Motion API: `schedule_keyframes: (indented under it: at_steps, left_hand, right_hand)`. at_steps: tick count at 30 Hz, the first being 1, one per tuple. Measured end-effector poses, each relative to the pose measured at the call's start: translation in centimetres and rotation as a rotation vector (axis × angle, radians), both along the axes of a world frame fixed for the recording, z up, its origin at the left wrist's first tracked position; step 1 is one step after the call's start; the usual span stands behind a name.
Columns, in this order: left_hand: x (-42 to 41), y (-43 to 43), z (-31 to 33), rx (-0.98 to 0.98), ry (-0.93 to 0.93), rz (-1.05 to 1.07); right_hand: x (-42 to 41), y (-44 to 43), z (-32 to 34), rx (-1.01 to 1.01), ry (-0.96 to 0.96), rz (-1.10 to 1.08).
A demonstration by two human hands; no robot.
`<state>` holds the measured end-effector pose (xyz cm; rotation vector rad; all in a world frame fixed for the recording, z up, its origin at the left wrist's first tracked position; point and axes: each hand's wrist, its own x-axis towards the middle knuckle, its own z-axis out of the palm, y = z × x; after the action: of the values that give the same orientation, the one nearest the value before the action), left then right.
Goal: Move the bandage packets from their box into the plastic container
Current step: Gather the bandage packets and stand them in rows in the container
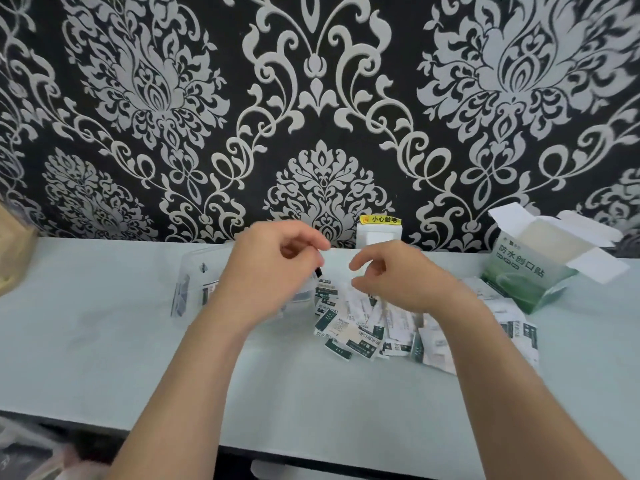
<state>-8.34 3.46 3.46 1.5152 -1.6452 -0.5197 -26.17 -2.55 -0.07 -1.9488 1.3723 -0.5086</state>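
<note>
A clear plastic container [195, 284] stands on the table left of centre, with a few packets showing through its wall. My left hand [273, 271] hovers over its right side with curled fingers. A small dark packet end shows just under the fingertips, and blur hides whether it is held. A loose pile of white and dark green bandage packets [367, 336] lies in the middle of the table. My right hand [398, 278] is above the pile's far edge, thumb and fingers apart, with nothing in it. The open green and white bandage box [519, 275] stands at the right.
The pale table [104, 341] runs up to a black and white patterned wall. A white wall socket with a yellow warning label [379, 230] sits behind the hands. A brown object [14, 247] is at the far left edge. Bags lie below the table's front edge.
</note>
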Motion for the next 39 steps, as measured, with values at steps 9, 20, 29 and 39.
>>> schedule_keyframes:
  at_steps: [9, 20, 29, 39]
  left_hand:
    - [-4.8, 0.7, -6.1, 0.262, -0.794, -0.316]
    - [-4.4, 0.8, -6.1, 0.326, -0.738, -0.314]
    - [-6.4, -0.2, -6.2, 0.15, -0.636, -0.105]
    - [-9.9, -2.8, -7.5, 0.338, -0.668, 0.044]
  right_hand:
    - [-3.5, 0.8, -0.5, 0.097, 0.516, 0.184]
    - [-3.5, 0.5, -1.6, 0.079, 0.567, 0.214]
    - [-4.5, 0.8, -0.9, 0.212, 0.207, 0.186]
    - [-4.4, 0.1, -1.5, 0.175, 0.154, 0.039]
